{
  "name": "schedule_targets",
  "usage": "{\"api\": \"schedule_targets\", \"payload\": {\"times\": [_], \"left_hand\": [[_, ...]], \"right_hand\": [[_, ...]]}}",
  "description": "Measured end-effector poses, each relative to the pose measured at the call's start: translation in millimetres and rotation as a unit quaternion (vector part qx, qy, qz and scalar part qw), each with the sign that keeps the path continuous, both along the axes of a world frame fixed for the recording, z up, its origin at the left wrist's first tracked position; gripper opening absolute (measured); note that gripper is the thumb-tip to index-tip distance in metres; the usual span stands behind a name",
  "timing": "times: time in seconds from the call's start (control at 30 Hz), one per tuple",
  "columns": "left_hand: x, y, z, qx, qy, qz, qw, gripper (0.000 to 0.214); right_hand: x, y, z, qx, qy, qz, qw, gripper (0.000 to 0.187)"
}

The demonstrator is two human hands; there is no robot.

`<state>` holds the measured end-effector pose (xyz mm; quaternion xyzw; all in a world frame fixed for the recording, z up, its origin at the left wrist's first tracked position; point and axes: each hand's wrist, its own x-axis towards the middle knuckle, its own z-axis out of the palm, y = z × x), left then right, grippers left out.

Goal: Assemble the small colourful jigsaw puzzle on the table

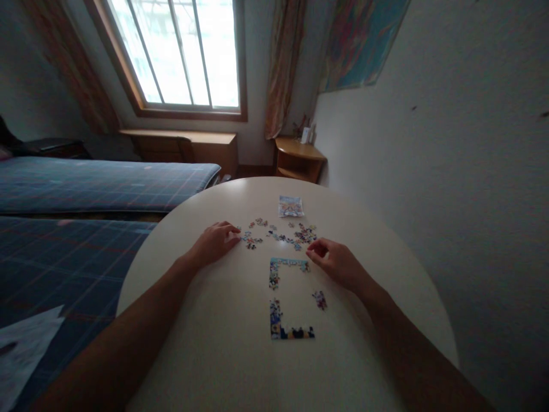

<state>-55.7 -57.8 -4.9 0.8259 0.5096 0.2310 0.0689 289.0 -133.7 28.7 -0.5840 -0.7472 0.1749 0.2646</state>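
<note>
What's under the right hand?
White tabletop shows around the right hand, with loose puzzle pieces just beyond it. Whatever lies directly beneath is covered, so I can't tell.

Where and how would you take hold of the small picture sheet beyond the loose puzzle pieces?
Probably pinch the picture sheet by its right edge, the right hand coming from the right: it lies flat, and loose pieces sit near its front edge.
</note>
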Motion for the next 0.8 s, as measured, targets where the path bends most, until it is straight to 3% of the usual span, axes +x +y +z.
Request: {"api": "schedule_targets", "payload": {"times": [0.27, 0.5, 0.67, 0.8], "left_hand": [[12.1, -2.2, 0.7, -0.009, 0.031, 0.012, 0.999, 0.019], [5.7, -2.8, 2.1, -0.005, 0.029, 0.026, 0.999, 0.020], [4.8, -3.5, 1.9, 0.003, 0.021, 0.018, 1.000, 0.020], [16.7, -7.9, -0.7, 0.019, 0.002, -0.024, 1.000, 0.024]], "right_hand": [[12.2, 9.0, -7.9, -0.010, -0.004, -0.040, 0.999, 0.023], [18.0, 15.5, -13.3, -0.021, -0.031, -0.074, 0.997, 0.023], [20.1, 18.9, -18.8, -0.018, -0.029, -0.061, 0.998, 0.026], [20.4, 19.4, -19.7, -0.017, -0.036, -0.054, 0.998, 0.026]]}}
